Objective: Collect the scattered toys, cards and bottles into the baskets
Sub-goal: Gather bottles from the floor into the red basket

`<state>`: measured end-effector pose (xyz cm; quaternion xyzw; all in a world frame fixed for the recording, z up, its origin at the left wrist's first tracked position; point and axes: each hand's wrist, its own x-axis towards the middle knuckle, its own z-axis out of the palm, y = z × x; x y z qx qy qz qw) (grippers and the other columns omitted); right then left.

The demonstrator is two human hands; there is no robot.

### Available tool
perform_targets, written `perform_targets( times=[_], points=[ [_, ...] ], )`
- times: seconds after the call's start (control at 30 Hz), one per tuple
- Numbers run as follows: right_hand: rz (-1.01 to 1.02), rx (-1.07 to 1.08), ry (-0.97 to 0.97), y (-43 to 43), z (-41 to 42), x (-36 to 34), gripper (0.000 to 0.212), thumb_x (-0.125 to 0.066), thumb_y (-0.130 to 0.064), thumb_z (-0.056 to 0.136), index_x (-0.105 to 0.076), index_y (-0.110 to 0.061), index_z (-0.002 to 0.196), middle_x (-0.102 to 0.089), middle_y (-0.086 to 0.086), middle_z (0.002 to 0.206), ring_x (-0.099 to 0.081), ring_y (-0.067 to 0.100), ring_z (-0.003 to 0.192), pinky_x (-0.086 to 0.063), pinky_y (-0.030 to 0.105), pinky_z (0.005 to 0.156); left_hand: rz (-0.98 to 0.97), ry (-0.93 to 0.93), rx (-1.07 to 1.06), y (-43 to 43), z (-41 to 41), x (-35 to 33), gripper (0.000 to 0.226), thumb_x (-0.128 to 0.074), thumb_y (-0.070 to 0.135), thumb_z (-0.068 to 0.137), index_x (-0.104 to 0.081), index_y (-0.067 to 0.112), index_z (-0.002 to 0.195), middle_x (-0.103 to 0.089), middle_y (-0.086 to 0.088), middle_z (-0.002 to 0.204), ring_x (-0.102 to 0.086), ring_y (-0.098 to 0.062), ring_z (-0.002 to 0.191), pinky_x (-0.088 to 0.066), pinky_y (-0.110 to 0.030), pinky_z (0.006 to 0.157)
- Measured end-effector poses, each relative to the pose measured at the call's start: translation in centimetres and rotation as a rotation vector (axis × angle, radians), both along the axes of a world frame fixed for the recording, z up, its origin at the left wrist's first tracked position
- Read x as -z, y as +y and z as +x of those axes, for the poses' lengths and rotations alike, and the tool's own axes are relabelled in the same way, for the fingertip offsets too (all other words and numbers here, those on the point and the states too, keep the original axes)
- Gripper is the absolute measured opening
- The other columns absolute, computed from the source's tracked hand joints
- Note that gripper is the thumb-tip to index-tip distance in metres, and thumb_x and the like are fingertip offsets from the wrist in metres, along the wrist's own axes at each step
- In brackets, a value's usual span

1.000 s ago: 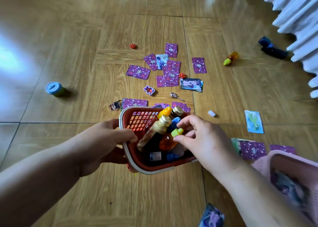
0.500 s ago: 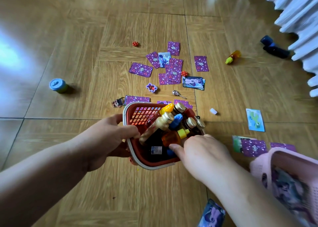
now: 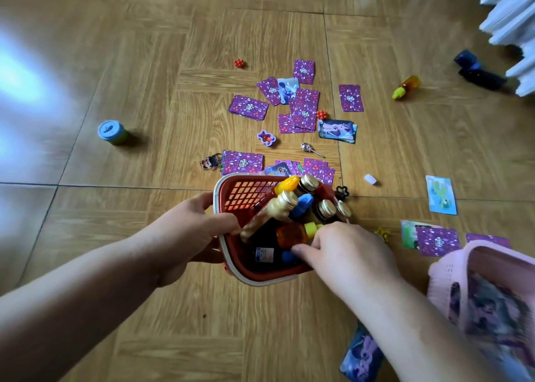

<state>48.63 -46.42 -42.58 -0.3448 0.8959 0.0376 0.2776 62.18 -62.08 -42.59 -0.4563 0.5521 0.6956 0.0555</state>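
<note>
The left hand [image 3: 185, 236] grips the left rim of the red basket [image 3: 246, 196], thumb [image 3: 225, 225] hooked over the edge and the fingers under the wall. The basket tilts, packed with bottles [image 3: 285, 205] whose caps point up and away. The right hand [image 3: 347, 257] lies over the basket's right side, fingers curled downward. An orange bottle [image 3: 291, 234] lies on top of the pile, its yellow cap [image 3: 310, 228] touching the right fingertips. The right thumb [image 3: 301, 250] stretches just below that bottle. Whether these fingers pinch the cap, hold the rim or only rest there I cannot tell.

Purple cards [image 3: 304, 109] lie scattered on the floor [image 3: 144, 309] beyond the basket. A pink basket [image 3: 445, 277] sits by the right forearm, with cards inside.
</note>
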Motion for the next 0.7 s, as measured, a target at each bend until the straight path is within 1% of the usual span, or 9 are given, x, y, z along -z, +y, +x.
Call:
perform_targets(
  times=[0.07, 0.17, 0.23, 0.3, 0.37, 0.43, 0.53, 0.63, 0.7],
  points=[
    [-0.157, 0.054, 0.052, 0.4, 0.1, -0.2, 0.038, -0.051, -0.061, 0.087, -0.052, -0.025, 0.079, -0.059, -0.008, 0.073, -0.057, 0.016, 0.072, -0.036, 0.028, 0.050, 0.014, 0.010, -0.008, -0.4, 0.6, 0.2, 0.051, -0.065, 0.008, 0.064, -0.059, 0.014, 0.115, -0.075, -0.017, 0.093, -0.072, -0.035, 0.079, -0.060, -0.045, 0.072],
    [-0.465, 0.149, 0.136, 1.0, 0.0, 0.2, 0.023, -0.059, -0.049, 0.086, -0.050, -0.029, 0.090, -0.055, -0.010, 0.088, -0.054, 0.016, 0.087, -0.040, 0.031, 0.064, 0.029, 0.031, -0.049, -1.2, 1.6, 0.7, 0.058, -0.058, 0.006, 0.057, -0.059, 0.009, 0.115, -0.071, -0.022, 0.092, -0.069, -0.033, 0.075, -0.060, -0.041, 0.066],
    [-0.619, 0.205, 0.230, 1.3, -0.8, 1.3, 0.026, -0.062, -0.040, 0.086, -0.054, -0.023, 0.104, -0.055, 0.000, 0.104, -0.051, 0.023, 0.101, -0.042, 0.036, 0.082, 0.049, 0.029, -0.081, -1.9, 2.3, 1.1, 0.061, -0.056, 0.005, 0.056, -0.059, 0.007, 0.117, -0.068, -0.029, 0.099, -0.068, -0.035, 0.076, -0.060, -0.039, 0.063],
    [-0.528, 0.292, 0.117, 1.4, -1.7, 2.6, 0.040, -0.058, -0.038, 0.090, -0.050, -0.018, 0.125, -0.053, 0.007, 0.124, -0.048, 0.027, 0.116, -0.040, 0.037, 0.092, 0.044, 0.019, -0.102, -2.6, 3.0, 1.5, 0.061, -0.055, 0.003, 0.056, -0.059, 0.005, 0.116, -0.068, -0.028, 0.097, -0.067, -0.035, 0.076, -0.059, -0.038, 0.059],
    [-0.403, 0.387, -0.128, 1.1, -2.1, 4.1, 0.048, -0.049, -0.040, 0.096, -0.042, -0.019, 0.138, -0.052, 0.003, 0.135, -0.049, 0.024, 0.123, -0.039, 0.032, 0.092, 0.035, 0.006, -0.118, -3.5, 3.8, 1.8, 0.060, -0.054, 0.003, 0.055, -0.059, 0.004, 0.115, -0.067, -0.026, 0.096, -0.064, -0.037, 0.080, -0.059, -0.039, 0.060],
    [-0.409, 0.453, -0.327, 0.5, -1.6, 5.4, 0.043, -0.046, -0.041, 0.097, -0.044, -0.022, 0.137, -0.058, -0.001, 0.129, -0.057, 0.022, 0.115, -0.045, 0.033, 0.092, 0.041, -0.020, -0.129, -4.3, 4.6, 2.2, 0.060, -0.054, 0.001, 0.056, -0.060, 0.004, 0.115, -0.065, -0.028, 0.100, -0.061, -0.040, 0.087, -0.058, -0.039, 0.062],
    [-0.517, 0.581, -0.545, -0.4, 0.3, 6.5, 0.026, -0.048, -0.031, 0.098, -0.052, -0.025, 0.123, -0.065, -0.005, 0.106, -0.070, 0.017, 0.078, -0.058, 0.046, 0.077, 0.031, -0.079, -0.138, -5.1, 6.2, 3.1, 0.048, -0.050, -0.011, 0.070, -0.061, 0.006, 0.113, -0.068, -0.024, 0.093, -0.064, -0.035, 0.079, -0.057, -0.037, 0.061],
    [-0.545, 0.619, -0.592, -0.9, 1.8, 7.4, 0.022, -0.049, -0.027, 0.098, -0.049, -0.027, 0.120, -0.064, -0.007, 0.098, -0.071, 0.019, 0.068, -0.059, 0.048, 0.072, 0.012, -0.132, -0.156, -5.3, 8.0, 4.1, 0.049, -0.037, -0.020, 0.077, -0.059, 0.006, 0.112, -0.069, -0.018, 0.081, -0.065, -0.029, 0.068, -0.056, -0.036, 0.061],
    [-0.546, 0.595, -0.570, -1.2, 2.5, 7.5, 0.016, -0.048, -0.027, 0.099, -0.045, -0.029, 0.115, -0.062, -0.009, 0.097, -0.070, 0.020, 0.065, -0.058, 0.049, 0.072, 0.002, -0.148, -0.178, -5.2, 8.4, 4.5, 0.049, -0.036, -0.021, 0.078, -0.058, 0.004, 0.114, -0.070, -0.018, 0.082, -0.067, -0.030, 0.071, -0.057, -0.038, 0.062]
  ],
)
